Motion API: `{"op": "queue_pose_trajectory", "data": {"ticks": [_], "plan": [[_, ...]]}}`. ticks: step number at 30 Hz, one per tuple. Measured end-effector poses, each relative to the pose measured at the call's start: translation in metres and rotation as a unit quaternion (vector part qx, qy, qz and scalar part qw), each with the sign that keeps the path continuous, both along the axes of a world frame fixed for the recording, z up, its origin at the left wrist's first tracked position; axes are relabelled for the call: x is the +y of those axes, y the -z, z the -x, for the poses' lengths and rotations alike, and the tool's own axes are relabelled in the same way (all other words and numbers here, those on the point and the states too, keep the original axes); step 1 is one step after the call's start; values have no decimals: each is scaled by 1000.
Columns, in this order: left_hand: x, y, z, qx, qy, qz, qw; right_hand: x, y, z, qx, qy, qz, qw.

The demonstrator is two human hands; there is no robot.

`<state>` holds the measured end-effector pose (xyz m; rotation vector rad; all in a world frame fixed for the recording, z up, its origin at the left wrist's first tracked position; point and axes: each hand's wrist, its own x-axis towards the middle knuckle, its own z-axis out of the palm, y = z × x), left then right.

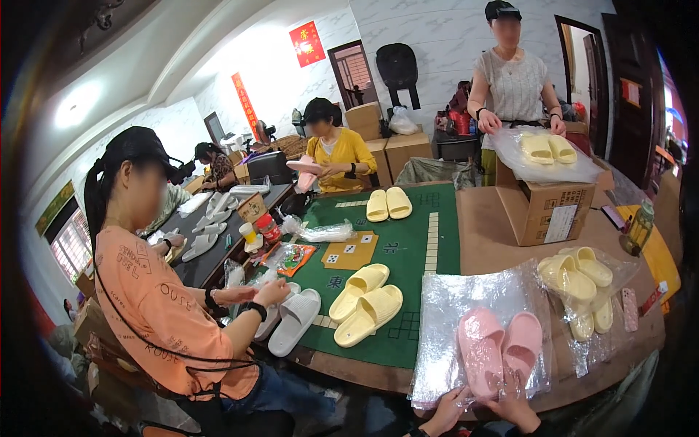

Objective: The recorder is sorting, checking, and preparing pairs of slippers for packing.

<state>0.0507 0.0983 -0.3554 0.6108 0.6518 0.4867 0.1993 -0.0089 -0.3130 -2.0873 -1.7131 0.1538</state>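
Note:
A pair of pink slippers (482, 349) lies toes away from me, at the near right of the table, over a stack of clear plastic bags (440, 320). My left hand (447, 412) is closed on the edge of a clear bag, just left of the slippers' heels. My right hand (515, 406) is at the heel ends, its fingers curled against the pink slippers. Shiny film shows around the heels; I cannot tell how much of the pair is inside a bag.
Bagged yellow slippers (579, 280) lie to the right, with a pink phone case (630, 309) beside them. Beyond is a cardboard box (550, 211). Loose yellow slippers (369, 313) and grey slippers (295, 320) stand on the green mat (397, 355). Several co-workers handle slippers around the tables.

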Motion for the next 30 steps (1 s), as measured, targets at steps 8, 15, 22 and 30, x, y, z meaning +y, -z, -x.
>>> {"op": "queue_pose_trajectory", "data": {"ticks": [8,15,22,30], "plan": [[-3,74,6,-17,-8,-154,988,18,-9,0,-8,-24,-25,999],[-7,-29,4,-93,-56,-17,994,-6,-51,-5,-19,-87,43,995],[-6,-46,7,-116,-47,5,992,-21,-22,-16,16,-34,121,992],[-9,29,5,-92,-13,-130,987,-23,-14,-20,120,-39,143,982]]}}
